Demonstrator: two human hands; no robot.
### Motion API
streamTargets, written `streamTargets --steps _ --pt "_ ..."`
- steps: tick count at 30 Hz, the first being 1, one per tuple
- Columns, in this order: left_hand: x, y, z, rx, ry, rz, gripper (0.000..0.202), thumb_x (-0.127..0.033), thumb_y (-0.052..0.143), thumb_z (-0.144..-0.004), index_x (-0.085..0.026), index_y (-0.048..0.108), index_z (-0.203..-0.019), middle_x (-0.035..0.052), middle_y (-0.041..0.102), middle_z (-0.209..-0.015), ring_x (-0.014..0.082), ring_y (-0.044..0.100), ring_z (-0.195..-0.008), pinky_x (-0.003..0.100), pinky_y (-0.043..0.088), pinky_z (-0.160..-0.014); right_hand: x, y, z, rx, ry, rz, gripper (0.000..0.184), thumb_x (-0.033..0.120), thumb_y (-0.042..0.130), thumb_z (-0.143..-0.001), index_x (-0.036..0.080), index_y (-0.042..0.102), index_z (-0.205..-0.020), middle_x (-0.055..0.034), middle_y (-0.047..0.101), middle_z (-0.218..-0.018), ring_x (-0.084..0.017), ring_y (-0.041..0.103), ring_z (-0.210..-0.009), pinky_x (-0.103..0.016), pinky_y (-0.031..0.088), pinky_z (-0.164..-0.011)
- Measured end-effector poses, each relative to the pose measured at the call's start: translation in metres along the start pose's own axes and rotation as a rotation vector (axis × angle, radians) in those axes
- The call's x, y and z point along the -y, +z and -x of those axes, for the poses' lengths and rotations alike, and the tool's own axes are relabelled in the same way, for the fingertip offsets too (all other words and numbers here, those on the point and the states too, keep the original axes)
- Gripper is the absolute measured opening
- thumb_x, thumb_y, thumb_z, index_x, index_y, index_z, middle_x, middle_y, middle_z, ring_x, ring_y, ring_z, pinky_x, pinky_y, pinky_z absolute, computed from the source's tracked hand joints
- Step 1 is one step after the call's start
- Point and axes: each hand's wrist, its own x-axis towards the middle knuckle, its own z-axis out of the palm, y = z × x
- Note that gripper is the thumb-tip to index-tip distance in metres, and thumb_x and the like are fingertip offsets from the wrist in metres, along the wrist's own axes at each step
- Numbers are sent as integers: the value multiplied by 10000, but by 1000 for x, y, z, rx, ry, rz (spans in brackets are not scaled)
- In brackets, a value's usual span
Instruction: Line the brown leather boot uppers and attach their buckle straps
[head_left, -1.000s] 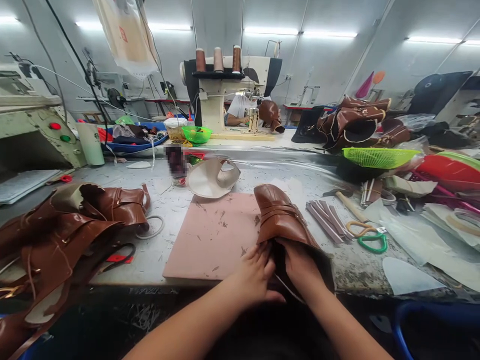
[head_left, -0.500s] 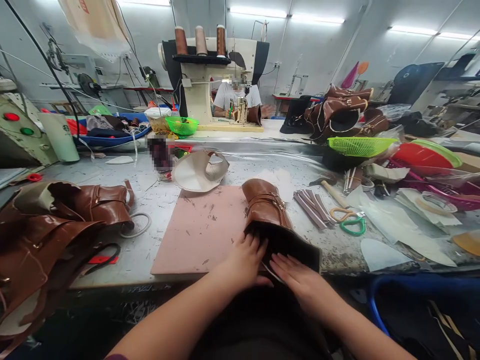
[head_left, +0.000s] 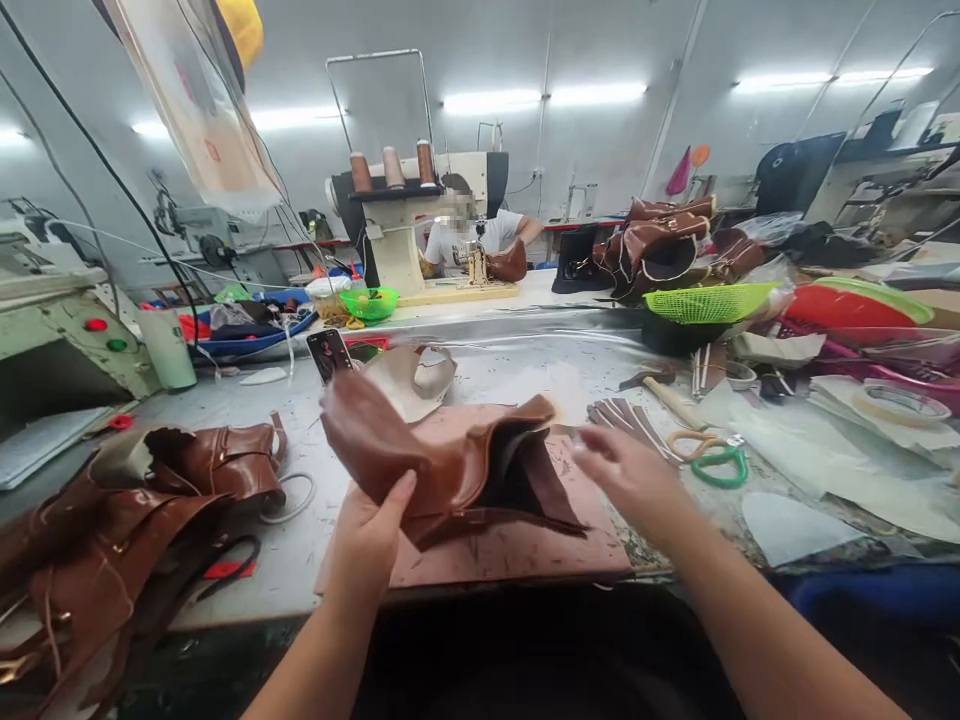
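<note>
A brown leather boot upper [head_left: 450, 460] lies tilted over the pink board [head_left: 517, 565], its dark open side facing right. My left hand [head_left: 379, 530] grips it at the near left edge, thumb on top and the other fingers hidden beneath. Off to the right, my right hand [head_left: 622, 475] hovers apart from the leather with nothing in it, its fingers spread and slightly blurred. Brown strips with white edges [head_left: 626, 425] lie just behind that hand. A pale, curved lining piece [head_left: 401, 385] rests behind the upper.
Brown leather uppers [head_left: 142, 530] are heaped at the left. Scissors with a green handle [head_left: 720, 465] and a hammer [head_left: 673, 402] lie right. Beyond stands a sewing machine [head_left: 394, 240], a person [head_left: 457, 245] working behind it. A phone [head_left: 328, 352] leans near the lining piece.
The upper has been lifted and turned, so its open side now faces right. My left hand has shifted left with it; my right hand has come away to the right.
</note>
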Motion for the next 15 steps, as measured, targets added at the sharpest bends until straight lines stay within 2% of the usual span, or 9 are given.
streamTargets --steps 1,3,5,8,10,11,13,15 --pt "3 -4 3 7 -103 84 432 -402 712 -600 -94 651 -897 90 707 -792 283 652 -808 365 525 -752 -7 12 -4 132 64 -57 416 539 459 -789 185 641 -912 -90 670 -919 -266 611 -868 -410 473 -754" --pt "14 -10 12 -3 -246 118 459 -384 750 -543 -83 646 -873 96 703 -751 288 657 -779 372 529 -740 -14 34 -8 246 103 -150 512 571 309 -835 188 649 -832 -61 680 -774 -227 633 -738 -355 493 -644" --pt "25 -13 22 -67 -285 81 434 -362 756 -527 -89 647 -847 92 702 -746 286 657 -789 354 529 -740 -13 47 -6 224 117 -189 556 578 230 -849 186 622 -815 -44 661 -712 -205 626 -674 -325 483 -583" --pt "34 -16 35 -168 -326 58 443 -334 751 -519 -115 636 -888 85 705 -827 289 645 -866 358 521 -778 -2 46 1 69 147 -155 439 600 405 -777 189 540 -854 -52 630 -809 -217 599 -761 -344 455 -667" --pt "32 -17 41 -107 -407 46 451 -316 748 -524 -119 635 -914 99 700 -900 301 627 -930 395 495 -847 5 37 3 19 149 -115 421 577 487 -743 202 510 -932 -27 606 -779 -212 587 -746 -349 432 -687" --pt "30 -17 43 -49 -445 36 438 -309 747 -528 -120 641 -909 106 697 -927 306 617 -957 410 476 -880 7 33 3 55 169 -132 431 567 481 -753 214 503 -999 0 591 -703 -203 586 -688 -343 429 -656" --pt "23 -18 46 76 -509 36 410 -298 751 -533 -130 655 -895 109 692 -961 309 601 -997 421 444 -929 9 29 1 225 273 -299 449 553 430 -786 229 504 -1088 34 563 -580 -187 577 -563 -325 431 -572" --pt "16 -21 49 163 -573 60 395 -300 753 -544 -140 663 -894 103 695 -960 306 602 -998 417 442 -934 6 30 -2 359 387 -518 418 539 424 -783 202 583 -973 14 592 -589 -177 587 -548 -314 446 -544"
